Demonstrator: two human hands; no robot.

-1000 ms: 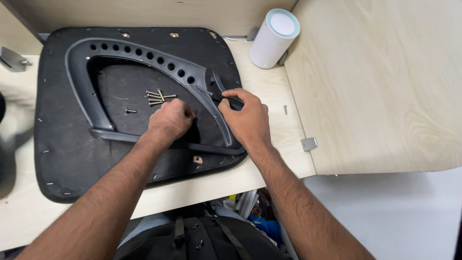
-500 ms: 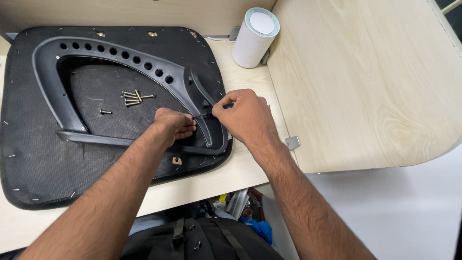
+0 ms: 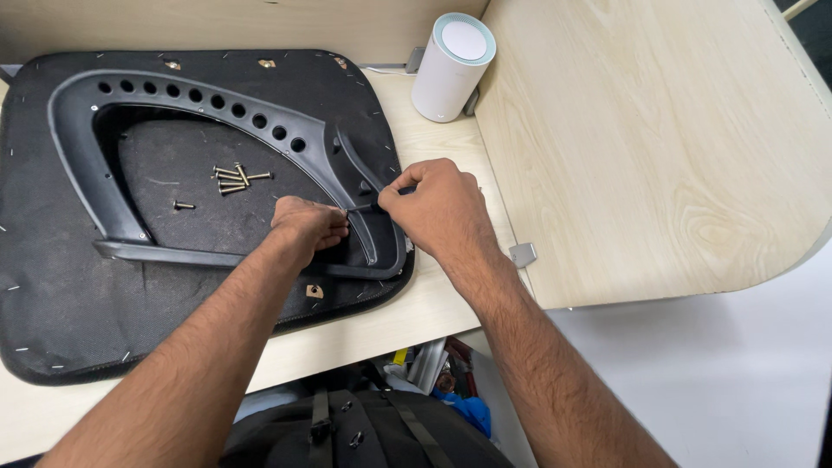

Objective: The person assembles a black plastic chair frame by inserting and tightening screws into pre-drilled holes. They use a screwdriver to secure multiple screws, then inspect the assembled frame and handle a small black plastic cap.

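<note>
Left hand: curled into a loose fist, fingers pressed down on the right end of the armrest, just beside the tool tip.
Right hand: closed around a slim dark tool, pinching it between thumb and fingers; the shaft points left toward the other hand.
Armrest: grey plastic frame, curved, with a row of round holes along its upper bar; lies flat on the seat pad.
Seat pad: black, fabric underside up, staples along its edge; rests on the counter, its near edge overhanging.
Screws: small loose heap on the pad inside the frame; one single screw lies apart to the left.
Cylinder: white, upright, in the corner behind the pad.
Panel: pale wood, slanted, right of the hands.
Bag: dark, with straps, below the counter edge.
</note>
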